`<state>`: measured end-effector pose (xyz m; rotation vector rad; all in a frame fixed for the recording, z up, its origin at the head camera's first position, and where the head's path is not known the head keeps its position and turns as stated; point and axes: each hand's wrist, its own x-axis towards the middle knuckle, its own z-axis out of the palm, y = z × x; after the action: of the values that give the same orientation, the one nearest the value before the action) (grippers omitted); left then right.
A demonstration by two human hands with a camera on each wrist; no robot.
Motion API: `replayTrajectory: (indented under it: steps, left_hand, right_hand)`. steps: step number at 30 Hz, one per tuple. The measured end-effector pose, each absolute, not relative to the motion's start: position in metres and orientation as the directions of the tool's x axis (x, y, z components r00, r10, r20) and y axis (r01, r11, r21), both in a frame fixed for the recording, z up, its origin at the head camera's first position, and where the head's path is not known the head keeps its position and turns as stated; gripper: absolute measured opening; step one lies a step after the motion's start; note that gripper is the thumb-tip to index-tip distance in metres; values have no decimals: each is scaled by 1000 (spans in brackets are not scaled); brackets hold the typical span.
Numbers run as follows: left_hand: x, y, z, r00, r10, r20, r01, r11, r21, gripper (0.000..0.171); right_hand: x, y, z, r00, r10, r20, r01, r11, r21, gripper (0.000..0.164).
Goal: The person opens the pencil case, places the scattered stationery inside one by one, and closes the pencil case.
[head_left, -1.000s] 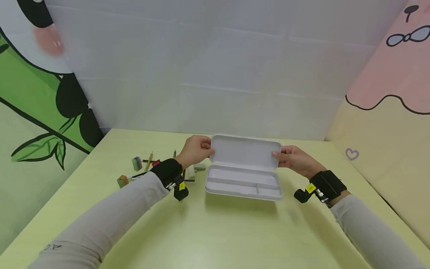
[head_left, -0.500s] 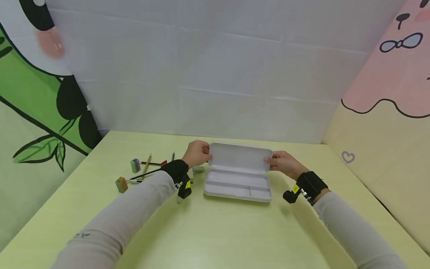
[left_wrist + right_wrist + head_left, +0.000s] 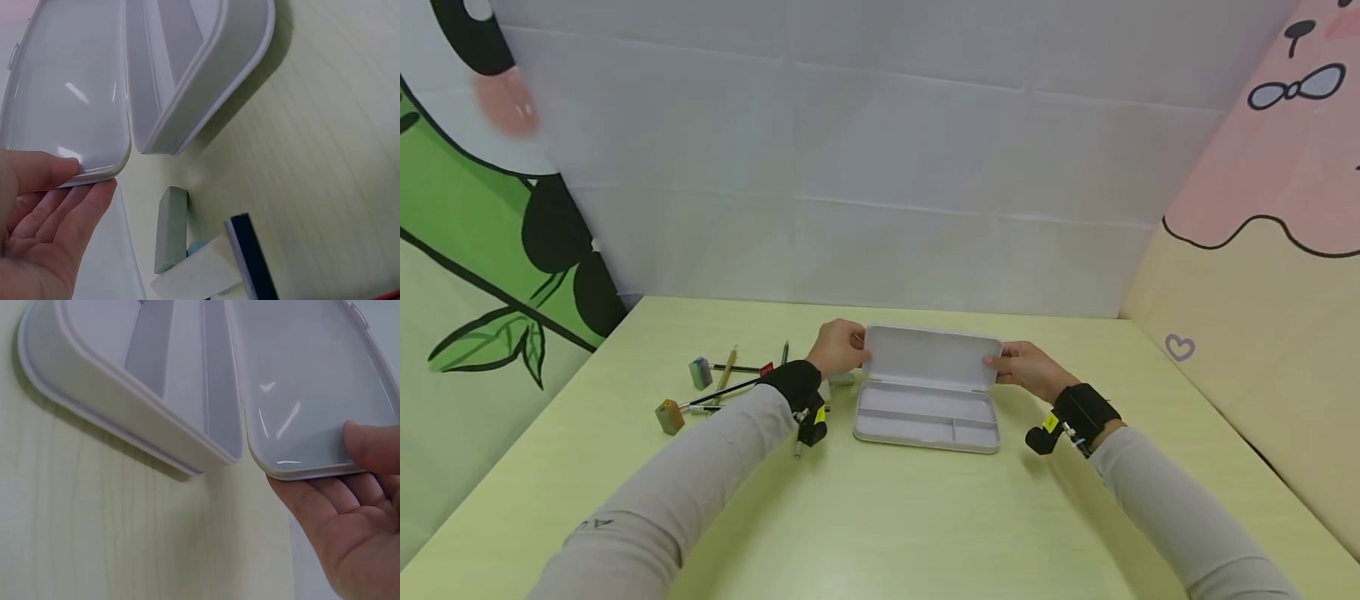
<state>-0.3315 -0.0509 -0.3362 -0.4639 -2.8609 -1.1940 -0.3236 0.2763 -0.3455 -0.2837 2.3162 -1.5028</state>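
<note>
A white pencil case (image 3: 925, 442) sits at the middle of the table, its hinged lid (image 3: 932, 357) raised and tilted back. Its tray is divided into compartments, with nothing lying in them. My left hand (image 3: 838, 347) pinches the lid's left edge, thumb on the inner face and fingers behind, as the left wrist view shows. On the opposite edge my right hand (image 3: 1033, 368) grips the lid the same way, the thumb (image 3: 369, 444) pressing inside. Close below the left hand lie a green eraser-like block (image 3: 171, 231) and a white block (image 3: 199, 270).
Left of the case, partly behind the left forearm, lie a pencil (image 3: 727, 367), several dark slim sticks and two multicoloured blocks, one at the back (image 3: 700, 372) and one nearer (image 3: 670, 416). A pale wall stands behind the table (image 3: 880, 525).
The pencil case has come down and slightly left onto the table, both hands still holding its lid. Over the last half second it has shifted only a little.
</note>
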Motion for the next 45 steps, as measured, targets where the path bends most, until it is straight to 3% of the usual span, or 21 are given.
replayTrajectory:
  steps: [12, 26, 34, 45]
  left_hand:
    - [-335, -52, -340, -962, 247, 114, 252, 653, 714, 22]
    - [-326, -81, -321, -952, 305, -6, 187, 598, 780, 34]
    - [-325, -89, -307, -934, 355, -31, 243, 699, 672, 37]
    - [-329, -88, -316, -879, 475, -46, 412, 803, 430, 29]
  right_hand:
    - [-329, 275, -349, -915, -355, -193, 30, 416, -909, 49]
    - [-329, 276, -353, -932, -304, -197, 52, 427, -903, 55]
    - [-324, 279, -350, -933, -309, -188, 54, 394, -917, 59]
    - [-319, 283, -348, -920, -349, -175, 64, 307, -949, 63]
